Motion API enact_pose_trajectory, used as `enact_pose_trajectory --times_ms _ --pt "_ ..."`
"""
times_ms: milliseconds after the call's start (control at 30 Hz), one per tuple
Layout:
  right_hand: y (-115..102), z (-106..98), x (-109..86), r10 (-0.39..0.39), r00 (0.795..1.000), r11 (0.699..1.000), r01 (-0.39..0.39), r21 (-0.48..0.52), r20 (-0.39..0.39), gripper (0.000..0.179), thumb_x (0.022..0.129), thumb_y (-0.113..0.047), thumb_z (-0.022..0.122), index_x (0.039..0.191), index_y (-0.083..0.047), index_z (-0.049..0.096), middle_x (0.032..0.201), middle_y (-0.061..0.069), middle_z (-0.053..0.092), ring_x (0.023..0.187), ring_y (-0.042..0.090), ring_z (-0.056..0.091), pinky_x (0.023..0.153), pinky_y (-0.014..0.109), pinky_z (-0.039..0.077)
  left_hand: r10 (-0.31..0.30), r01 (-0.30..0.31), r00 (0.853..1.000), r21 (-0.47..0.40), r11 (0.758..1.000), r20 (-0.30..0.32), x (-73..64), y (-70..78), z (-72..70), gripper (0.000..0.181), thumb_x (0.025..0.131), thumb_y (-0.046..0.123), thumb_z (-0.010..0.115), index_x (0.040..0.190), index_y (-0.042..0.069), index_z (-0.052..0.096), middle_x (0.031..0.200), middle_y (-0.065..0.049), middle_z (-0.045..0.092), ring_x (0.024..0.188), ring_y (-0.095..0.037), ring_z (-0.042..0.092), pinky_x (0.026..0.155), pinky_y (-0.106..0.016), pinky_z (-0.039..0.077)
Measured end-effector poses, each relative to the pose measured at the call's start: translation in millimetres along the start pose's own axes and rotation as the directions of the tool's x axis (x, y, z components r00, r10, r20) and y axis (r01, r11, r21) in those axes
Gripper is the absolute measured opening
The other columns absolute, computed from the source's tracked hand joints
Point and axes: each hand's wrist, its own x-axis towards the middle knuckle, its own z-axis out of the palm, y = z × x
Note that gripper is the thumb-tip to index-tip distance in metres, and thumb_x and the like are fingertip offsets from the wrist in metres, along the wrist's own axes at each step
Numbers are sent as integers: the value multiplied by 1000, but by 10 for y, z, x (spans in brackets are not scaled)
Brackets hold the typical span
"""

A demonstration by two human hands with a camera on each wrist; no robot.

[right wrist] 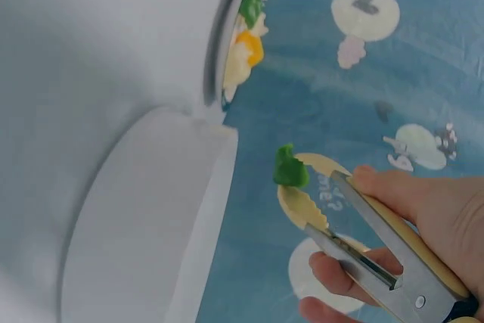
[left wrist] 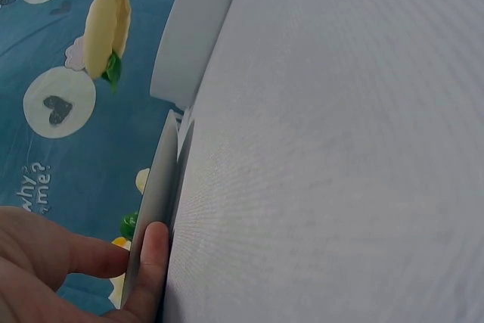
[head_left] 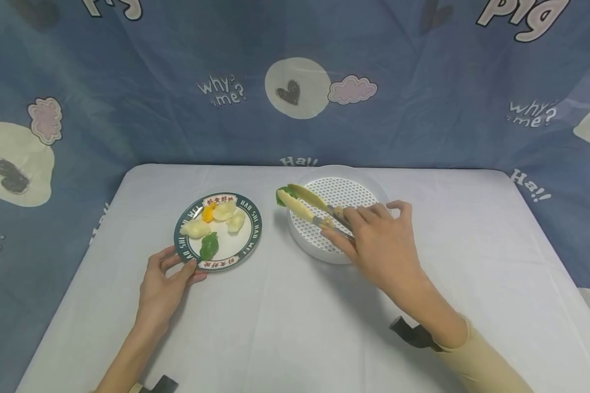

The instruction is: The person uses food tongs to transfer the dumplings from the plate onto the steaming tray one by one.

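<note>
My left hand [head_left: 164,286] pinches the near-left rim of a round plate [head_left: 253,224] with a green lettered border, thumb above and fingers beneath. On the plate lie several pale dumpling-like pieces [head_left: 195,228], an orange piece [head_left: 208,213] and a green piece [head_left: 209,245]. With my right hand [head_left: 383,245] I hold metal tongs with yellow tips [head_left: 297,205] above a round white perforated basket [head_left: 319,254]. A green piece [right wrist: 290,166] is caught between the tong tips, over the basket's left edge. Some small yellowish bits by the tongs are too unclear to identify.
A white cloth [head_left: 285,327] covers the table. Behind it hangs a blue printed curtain [head_left: 177,125]. The plate stands left of the basket, with a strip of cloth between them. Dark wrist straps [head_left: 415,333] show on both arms.
</note>
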Motion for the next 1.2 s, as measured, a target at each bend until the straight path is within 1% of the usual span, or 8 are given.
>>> enact_pose_trajectory --times_ms 233,567,733,800,967,1033,1100,1200 --pt "128 10 -55 43 999 999 -42 -17 14 60 101 -65 62 120 -10 77 104 7 83 97 34 76 104 65 43 -6 6 1000 0 1000 14 -3 7 0 81 112 27 59 171 0 11 160 -27 50 77 4 77 118 -46 49" --pt "196 48 -97 91 995 996 -92 1 48 59 102 -63 64 118 -7 76 93 8 81 94 38 77 105 66 42 -6 6 1000 -3 1000 12 -1 10 8 81 111 26 60 171 0 12 160 -27 50 77 4 76 119 -48 50" --pt "196 64 -105 99 994 995 -99 11 43 58 101 -62 65 117 -7 76 95 10 82 94 39 77 105 67 42 2 -2 1000 -4 1000 17 1 6 3 80 112 26 60 171 0 12 159 -27 51 80 4 77 104 -22 59" --pt "194 68 -109 100 994 995 -100 12 43 58 101 -62 66 117 -6 76 98 10 82 94 39 77 105 67 42 4 -4 1000 -6 1000 18 1 7 3 80 111 26 60 171 0 12 159 -27 51 80 3 78 102 -19 58" --pt "187 82 -108 103 994 994 -103 19 43 62 99 -64 66 119 -6 76 99 12 83 97 41 77 105 69 42 3 -3 1000 -3 1000 15 -3 9 4 80 112 25 59 170 0 12 159 -27 50 80 2 78 114 -42 53" --pt "181 87 -101 112 993 993 -113 23 45 65 98 -67 66 121 -7 76 97 12 82 99 42 77 105 69 41 2 -2 1000 -1 1000 14 -3 9 5 80 112 25 59 170 -1 12 159 -27 50 79 3 78 115 -45 52" --pt "167 91 -86 126 991 991 -128 27 53 68 97 -70 65 124 -8 76 98 12 83 100 42 76 105 69 41 1 -1 1000 -5 1000 15 -2 7 5 80 111 25 60 170 0 12 159 -27 50 80 3 78 111 -36 57" --pt "133 99 -71 140 987 989 -142 28 78 71 96 -75 62 124 -11 76 100 10 82 100 40 74 106 68 40 0 0 1000 -7 1000 15 -3 5 3 80 111 26 60 170 0 13 159 -28 50 79 3 77 95 -13 59"
